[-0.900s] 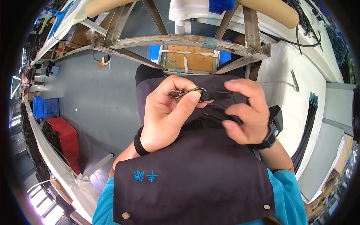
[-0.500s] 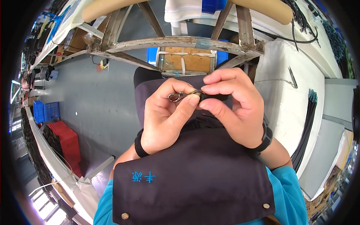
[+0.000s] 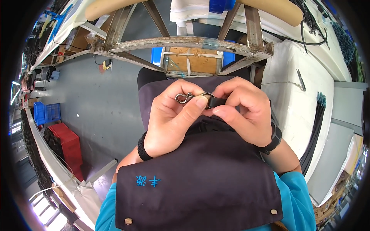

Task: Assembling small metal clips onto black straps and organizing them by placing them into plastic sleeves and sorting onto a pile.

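Metal clip (image 3: 187, 95) and black strap (image 3: 218, 102) between two hands, just above mid-frame.
The left hand (image 3: 171, 120) pinches the clip near its ring (image 3: 208, 92); the right hand (image 3: 250, 117), fingers curled, pinches the strap just right of the ring.

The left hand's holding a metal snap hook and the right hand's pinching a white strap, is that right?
Not quite: the head view shows the strap is black, not white. The right hand pinches it, and the left hand holds the metal snap hook.
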{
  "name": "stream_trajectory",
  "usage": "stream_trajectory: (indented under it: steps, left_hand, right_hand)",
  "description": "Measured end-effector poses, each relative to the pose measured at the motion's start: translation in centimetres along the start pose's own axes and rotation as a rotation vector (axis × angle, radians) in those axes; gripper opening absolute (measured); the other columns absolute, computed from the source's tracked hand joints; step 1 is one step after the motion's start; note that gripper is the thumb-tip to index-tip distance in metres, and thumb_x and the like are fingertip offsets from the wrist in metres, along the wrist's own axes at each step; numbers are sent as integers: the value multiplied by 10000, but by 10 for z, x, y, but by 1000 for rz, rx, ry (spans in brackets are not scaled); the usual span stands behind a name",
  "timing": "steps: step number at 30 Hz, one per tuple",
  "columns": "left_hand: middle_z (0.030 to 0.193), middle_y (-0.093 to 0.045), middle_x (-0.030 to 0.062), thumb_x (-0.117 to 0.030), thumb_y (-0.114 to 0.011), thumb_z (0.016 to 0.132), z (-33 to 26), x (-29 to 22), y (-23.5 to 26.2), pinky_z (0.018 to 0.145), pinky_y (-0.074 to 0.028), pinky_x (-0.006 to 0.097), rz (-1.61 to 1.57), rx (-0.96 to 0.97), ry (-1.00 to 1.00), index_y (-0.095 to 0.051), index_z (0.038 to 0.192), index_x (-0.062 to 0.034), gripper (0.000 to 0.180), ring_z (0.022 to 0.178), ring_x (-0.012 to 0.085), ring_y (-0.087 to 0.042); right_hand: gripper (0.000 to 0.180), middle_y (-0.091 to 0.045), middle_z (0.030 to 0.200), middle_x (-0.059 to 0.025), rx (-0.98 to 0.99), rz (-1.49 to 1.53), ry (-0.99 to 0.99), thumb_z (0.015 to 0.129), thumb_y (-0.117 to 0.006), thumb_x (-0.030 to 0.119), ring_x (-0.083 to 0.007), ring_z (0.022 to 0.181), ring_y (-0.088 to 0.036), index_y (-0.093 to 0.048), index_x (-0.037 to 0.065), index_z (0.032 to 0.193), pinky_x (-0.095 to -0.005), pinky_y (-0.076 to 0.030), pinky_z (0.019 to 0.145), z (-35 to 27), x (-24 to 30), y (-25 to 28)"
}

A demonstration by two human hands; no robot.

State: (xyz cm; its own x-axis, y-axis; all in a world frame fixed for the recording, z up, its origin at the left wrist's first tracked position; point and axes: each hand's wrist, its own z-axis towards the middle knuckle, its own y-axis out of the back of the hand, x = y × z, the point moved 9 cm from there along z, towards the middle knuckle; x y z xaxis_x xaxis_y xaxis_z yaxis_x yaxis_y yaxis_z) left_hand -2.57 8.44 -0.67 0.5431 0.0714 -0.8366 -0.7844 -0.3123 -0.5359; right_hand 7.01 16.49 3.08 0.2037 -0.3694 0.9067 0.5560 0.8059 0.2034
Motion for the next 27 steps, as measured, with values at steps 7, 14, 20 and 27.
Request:
stream_trajectory:
  steps: [7,14,20,27]
  left_hand:
    - [885,-584,24,-47,-575,895,1,-2,0,757,-491,220,132,-24,-25,-552,965,3,89,819,66,-553]
    - [868,-599,17,-65,-591,892,5,4,6,722,-471,211,243,-35,52,-568,963,-5,95,793,56,-552]
    - [924,-612,67,-173,-599,898,10,18,4,761,-483,251,208,119,146,-550,1018,-2,215,810,115,-591]
    - [1084,-545,68,-238,-577,910,43,29,43,788,-436,255,112,-84,33,-466,1199,6,395,937,130,-555]
  right_hand:
    - [206,-625,780,-77,-205,-96,-67,703,-761,74,-181,675,-606,-607,42,835,-261,-477,580,-7,-2,8]
    - [248,-620,739,-66,-158,-329,36,700,-751,62,-185,644,-608,-628,30,913,-254,-478,547,-9,9,6]
    - [184,-623,761,-67,-99,-274,-91,731,-690,-18,-159,654,-619,-625,20,899,-228,-488,557,-16,-8,5]
    - [179,-619,943,-62,-270,281,-367,824,-619,-45,-86,870,-579,-552,-34,990,-211,-456,777,-33,-39,19]
